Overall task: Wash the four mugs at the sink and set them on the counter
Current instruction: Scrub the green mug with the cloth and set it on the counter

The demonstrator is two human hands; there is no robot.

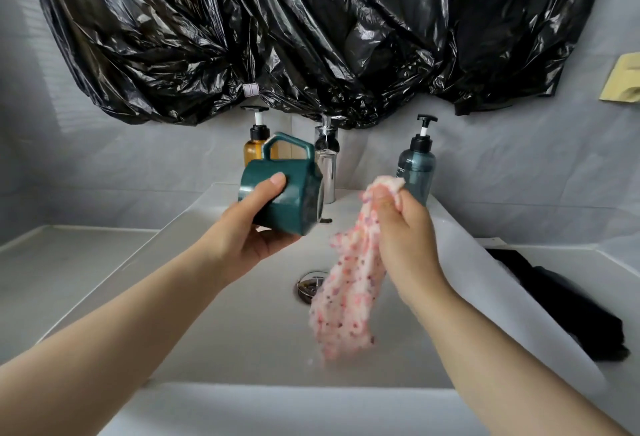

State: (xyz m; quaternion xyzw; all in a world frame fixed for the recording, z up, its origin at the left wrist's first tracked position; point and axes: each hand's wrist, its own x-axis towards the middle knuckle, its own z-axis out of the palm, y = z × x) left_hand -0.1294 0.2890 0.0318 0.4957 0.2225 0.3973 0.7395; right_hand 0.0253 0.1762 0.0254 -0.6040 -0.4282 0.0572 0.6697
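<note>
Crinkled black plastic sheeting is hanging across the wall at twelve o'clock, over a white rectangular sink basin. At nine o'clock a pale grey counter is stretching away. Our left hand is gripping a dark green ceramic mug above the basin, at eleven o'clock from the round metal drain, thumb pressing its side, fingers curling underneath. The mug is lying sideways, handle up. Behind it an amber pump bottle and a chrome tap are standing. Our right hand is clenching a pink flower-print cloth, which is dangling over the drain. A dark teal pump bottle is standing at one o'clock, and a black fabric bundle is lying at three.
</note>
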